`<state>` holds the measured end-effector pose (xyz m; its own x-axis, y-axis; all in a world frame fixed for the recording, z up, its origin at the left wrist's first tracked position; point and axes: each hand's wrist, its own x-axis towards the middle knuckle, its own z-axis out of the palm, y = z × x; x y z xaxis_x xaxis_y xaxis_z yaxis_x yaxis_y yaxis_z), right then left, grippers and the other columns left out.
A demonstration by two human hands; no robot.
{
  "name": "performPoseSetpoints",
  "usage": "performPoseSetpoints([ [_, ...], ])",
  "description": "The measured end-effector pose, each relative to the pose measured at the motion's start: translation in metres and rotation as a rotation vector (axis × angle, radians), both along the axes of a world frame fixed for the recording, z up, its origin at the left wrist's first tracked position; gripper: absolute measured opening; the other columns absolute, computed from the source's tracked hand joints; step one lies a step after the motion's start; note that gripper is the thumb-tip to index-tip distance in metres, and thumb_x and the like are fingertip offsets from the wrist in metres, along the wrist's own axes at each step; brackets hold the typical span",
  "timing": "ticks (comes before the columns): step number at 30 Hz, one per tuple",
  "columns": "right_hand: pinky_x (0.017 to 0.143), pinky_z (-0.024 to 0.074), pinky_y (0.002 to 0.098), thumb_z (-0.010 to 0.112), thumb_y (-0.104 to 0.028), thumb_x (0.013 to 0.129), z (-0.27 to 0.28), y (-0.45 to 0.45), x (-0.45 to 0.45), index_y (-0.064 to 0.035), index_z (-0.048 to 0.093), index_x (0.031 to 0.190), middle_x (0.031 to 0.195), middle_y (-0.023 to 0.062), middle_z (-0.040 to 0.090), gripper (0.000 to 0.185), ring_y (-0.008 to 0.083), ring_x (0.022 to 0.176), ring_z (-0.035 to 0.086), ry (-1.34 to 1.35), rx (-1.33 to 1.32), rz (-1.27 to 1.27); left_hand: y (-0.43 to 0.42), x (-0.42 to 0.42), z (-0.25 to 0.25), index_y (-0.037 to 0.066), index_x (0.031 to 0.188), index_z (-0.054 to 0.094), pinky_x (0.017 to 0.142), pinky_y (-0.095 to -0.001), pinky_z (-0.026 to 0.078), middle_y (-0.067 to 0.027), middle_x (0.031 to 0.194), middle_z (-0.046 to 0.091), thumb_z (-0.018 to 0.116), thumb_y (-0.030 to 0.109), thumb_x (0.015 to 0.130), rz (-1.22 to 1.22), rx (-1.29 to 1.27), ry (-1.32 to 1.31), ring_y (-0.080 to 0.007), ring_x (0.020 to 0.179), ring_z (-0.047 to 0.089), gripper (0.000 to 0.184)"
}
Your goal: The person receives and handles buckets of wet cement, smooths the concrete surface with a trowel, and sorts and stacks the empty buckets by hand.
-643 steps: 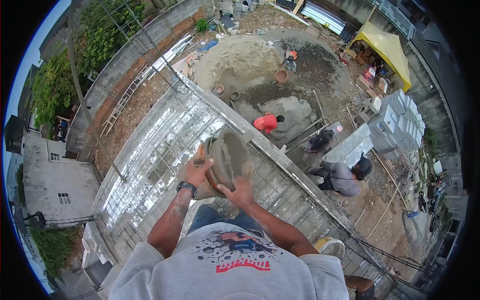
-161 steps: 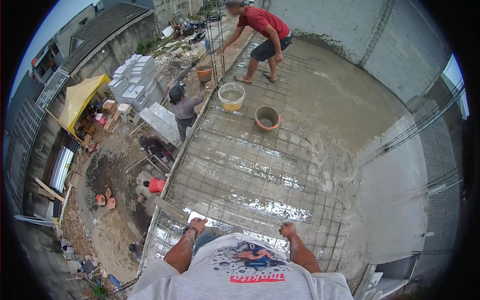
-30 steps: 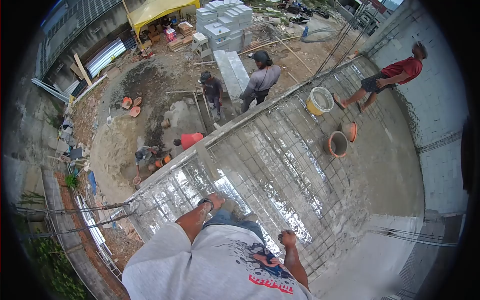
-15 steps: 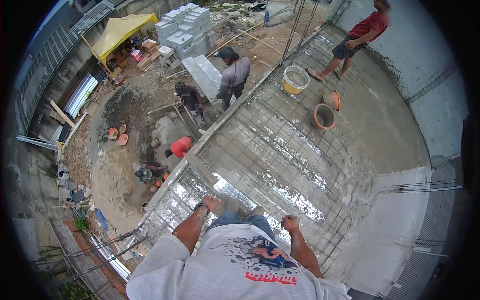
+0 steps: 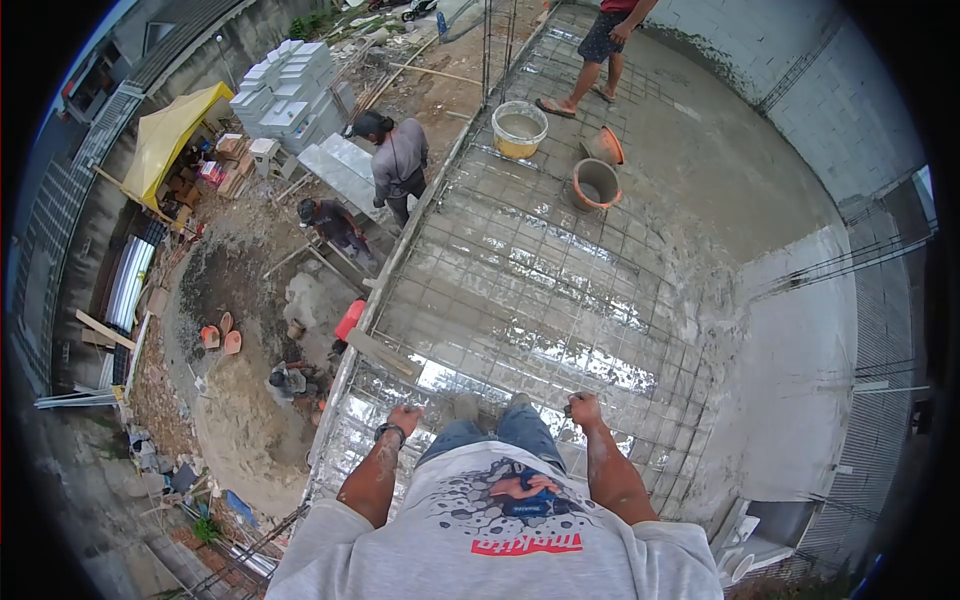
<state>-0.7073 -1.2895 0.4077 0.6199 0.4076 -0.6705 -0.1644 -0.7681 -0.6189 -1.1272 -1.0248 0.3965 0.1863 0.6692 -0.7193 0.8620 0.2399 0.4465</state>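
Below me, my left hand [image 5: 405,418] hangs over the wire mesh with its fingers curled; nothing shows in it. My right hand [image 5: 584,408] is closed at a similar height on the other side of my legs. A small dark patch shows at its fingers, too small to name. Beneath both hands lies a steel mesh [image 5: 520,265] over wet, shiny metal decking and grey concrete. A wooden board [image 5: 383,352] lies at the slab edge, ahead of my left hand and apart from it.
A whitish bucket [image 5: 519,130] and two grey buckets [image 5: 597,184] with orange rims stand ahead. Beyond them a person in shorts [image 5: 600,55] stands by wet concrete [image 5: 730,150]. Left of the slab edge [image 5: 425,215] is a drop, with people, sand [image 5: 240,400] and stacked blocks [image 5: 290,95] below.
My view has turned to the right, so the slab, buckets and people appear further left. Both hands stay low beside my legs, the right slightly higher in view.
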Motion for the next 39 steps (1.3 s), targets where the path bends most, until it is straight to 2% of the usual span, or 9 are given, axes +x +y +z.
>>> performPoseSetpoints([
  [6, 0.041, 0.0439, 0.0316, 0.056, -0.016, 0.090, 0.014, -0.013, 0.010, -0.0001, 0.059, 0.105, 0.073, 0.0133, 0.066, 0.022, 0.0197, 0.052, 0.062, 0.156, -0.019, -0.197, 0.006, 0.014, 0.027, -0.002, 0.106, 0.066, 0.090, -0.0399, 0.049, -0.0220, 0.107, 0.067, 0.070, 0.052, 0.077, -0.012, -0.032, 0.029, -0.0341, 0.103, 0.064, 0.061],
  [14, 0.042, 0.0453, 0.0339, 0.055, -0.017, 0.092, 0.005, -0.021, 0.071, -0.0031, 0.059, 0.108, 0.075, 0.0131, 0.067, 0.022, 0.0221, 0.052, 0.062, 0.185, -0.076, -0.208, 0.001, 0.026, -0.018, -0.003, 0.107, 0.066, 0.091, -0.0382, 0.049, -0.0212, 0.107, 0.068, 0.067, 0.045, 0.083, 0.021, -0.023, 0.009, -0.0332, 0.103, 0.064, 0.053],
  [17, 0.043, 0.0455, 0.0331, 0.055, -0.018, 0.092, 0.011, -0.019, 0.107, 0.0040, 0.060, 0.110, 0.072, 0.0134, 0.067, 0.029, 0.0221, 0.053, 0.063, 0.164, -0.038, -0.222, -0.005, 0.072, 0.024, -0.001, 0.108, 0.067, 0.092, -0.0385, 0.048, -0.0221, 0.110, 0.067, 0.066, 0.047, 0.083, 0.123, -0.116, 0.039, -0.0343, 0.105, 0.063, 0.054],
  [20, 0.036, 0.0406, 0.0324, 0.052, -0.013, 0.090, 0.019, -0.019, 0.156, 0.0017, 0.058, 0.101, 0.067, 0.0140, 0.063, 0.019, 0.0221, 0.049, 0.060, 0.207, 0.027, -0.262, -0.013, 0.108, 0.000, 0.003, 0.111, 0.068, 0.095, -0.0420, 0.047, -0.0228, 0.115, 0.064, 0.056, 0.056, 0.084, -0.054, 0.070, 0.143, -0.0369, 0.110, 0.060, 0.061],
  [23, 0.038, 0.0436, 0.0333, 0.048, -0.018, 0.095, 0.005, -0.030, 0.215, -0.0075, 0.058, 0.101, 0.073, 0.0109, 0.065, 0.016, 0.0227, 0.050, 0.061, 0.208, -0.052, -0.211, -0.011, 0.184, 0.079, 0.004, 0.106, 0.068, 0.088, -0.0457, 0.049, -0.0213, 0.110, 0.065, 0.044, 0.058, 0.088, -0.197, 0.057, 0.116, -0.0382, 0.101, 0.062, 0.062],
  [25, 0.037, 0.0438, 0.0339, 0.049, -0.018, 0.094, -0.024, -0.048, 0.258, -0.0092, 0.059, 0.099, 0.074, 0.0104, 0.065, 0.015, 0.0232, 0.051, 0.062, 0.213, -0.066, -0.150, -0.021, 0.219, 0.092, 0.005, 0.094, 0.070, 0.082, -0.0451, 0.050, -0.0212, 0.101, 0.067, 0.049, 0.055, 0.087, -0.045, 0.188, -0.002, -0.0373, 0.095, 0.064, 0.054],
  [32, 0.038, 0.0431, 0.0339, 0.050, -0.015, 0.094, -0.026, -0.049, 0.361, -0.0103, 0.057, 0.098, 0.072, 0.0094, 0.065, 0.009, 0.0216, 0.049, 0.060, 0.151, -0.077, -0.050, -0.034, 0.277, 0.061, 0.007, 0.099, 0.069, 0.082, -0.0399, 0.051, -0.0154, 0.096, 0.070, 0.059, 0.045, 0.085, 0.389, 0.124, -0.129, -0.0297, 0.093, 0.067, 0.042],
  [37, 0.038, 0.0432, 0.0336, 0.052, -0.015, 0.094, -0.013, -0.027, 0.410, -0.0080, 0.056, 0.099, 0.067, 0.0092, 0.063, 0.010, 0.0199, 0.046, 0.059, 0.064, 0.079, -0.086, -0.051, 0.283, 0.054, 0.000, 0.098, 0.069, 0.082, -0.0417, 0.052, -0.0209, 0.095, 0.069, 0.063, 0.044, 0.080, 0.398, 0.149, 0.060, -0.0323, 0.094, 0.067, 0.048],
  [39, 0.038, 0.0438, 0.0332, 0.052, -0.015, 0.093, 0.006, -0.017, 0.407, -0.0070, 0.057, 0.101, 0.068, 0.0101, 0.064, 0.012, 0.0202, 0.048, 0.060, -0.006, 0.013, -0.051, -0.047, 0.292, 0.069, 0.002, 0.096, 0.071, 0.085, -0.0441, 0.051, -0.0233, 0.098, 0.068, 0.055, 0.048, 0.084, 0.117, 0.092, 0.170, -0.0372, 0.095, 0.065, 0.050],
])
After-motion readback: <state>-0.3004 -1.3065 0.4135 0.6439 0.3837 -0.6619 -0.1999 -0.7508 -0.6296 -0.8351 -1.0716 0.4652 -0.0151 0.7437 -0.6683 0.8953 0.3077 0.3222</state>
